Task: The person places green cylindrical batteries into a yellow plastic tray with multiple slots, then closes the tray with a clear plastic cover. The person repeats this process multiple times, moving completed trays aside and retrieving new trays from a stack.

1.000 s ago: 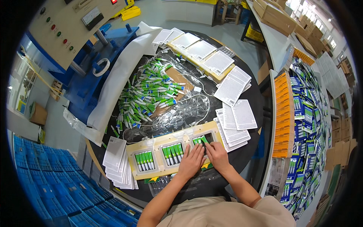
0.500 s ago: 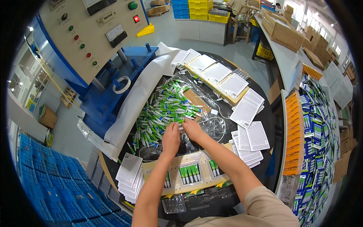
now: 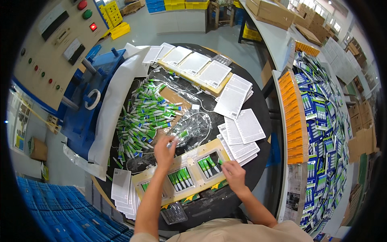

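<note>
My left hand [image 3: 164,152] is closed above the back edge of a cream tray [image 3: 195,178], beside the tube pile. Its fingertips pinch a small tube with a whitish end, partly hidden by the fingers. My right hand [image 3: 234,175] is at the tray's right end, with thumb and fingers closed on a green-and-white tube [image 3: 220,162] at the right compartment's edge. Several green tubes with white tips stand in a row in the middle compartment [image 3: 180,178]; others lie in the right one [image 3: 207,165]. My left forearm partly covers the left compartment.
A heap of green-and-white tubes [image 3: 143,115] covers the round black table's left side. White printed cards [image 3: 249,126] lie stacked at right, near left and on a second cream tray [image 3: 189,78]. A blue press [image 3: 80,117] stands left; packed blister cards [image 3: 318,133] fill an orange-sided container at right.
My hands were together at the pile's edge and are now apart. The right one has come to the tray's right compartment. The whole view has shifted, with the table now further left.
</note>
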Available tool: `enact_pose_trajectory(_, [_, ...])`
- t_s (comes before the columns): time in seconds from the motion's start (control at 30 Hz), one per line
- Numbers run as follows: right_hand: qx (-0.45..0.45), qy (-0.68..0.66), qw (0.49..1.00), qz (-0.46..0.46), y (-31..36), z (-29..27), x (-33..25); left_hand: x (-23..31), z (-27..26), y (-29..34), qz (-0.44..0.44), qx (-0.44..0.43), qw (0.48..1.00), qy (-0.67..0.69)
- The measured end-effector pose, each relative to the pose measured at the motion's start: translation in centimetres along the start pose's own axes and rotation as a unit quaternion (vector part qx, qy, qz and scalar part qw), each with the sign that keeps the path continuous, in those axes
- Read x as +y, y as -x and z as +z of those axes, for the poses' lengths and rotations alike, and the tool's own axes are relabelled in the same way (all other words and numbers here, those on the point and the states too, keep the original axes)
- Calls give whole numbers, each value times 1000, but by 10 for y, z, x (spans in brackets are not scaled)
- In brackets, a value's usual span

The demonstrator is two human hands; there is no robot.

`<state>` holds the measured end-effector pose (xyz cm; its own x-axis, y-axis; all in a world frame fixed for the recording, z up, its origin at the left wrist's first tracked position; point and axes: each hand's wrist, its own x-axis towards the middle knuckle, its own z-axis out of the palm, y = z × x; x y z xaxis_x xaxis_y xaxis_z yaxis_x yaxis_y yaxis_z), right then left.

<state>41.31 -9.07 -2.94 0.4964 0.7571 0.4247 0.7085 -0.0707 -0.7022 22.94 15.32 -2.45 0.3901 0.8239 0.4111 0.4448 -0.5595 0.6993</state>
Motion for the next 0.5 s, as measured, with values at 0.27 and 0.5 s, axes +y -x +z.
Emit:
enact_pose_trajectory(0.27, [9, 41, 999, -23, 1, 32, 0, 106, 8, 102, 91, -36, 995, -7])
enact_pose_trajectory(0.5, [33, 33, 999, 17, 2, -3, 2, 106, 59, 114, 241, -112, 954, -136])
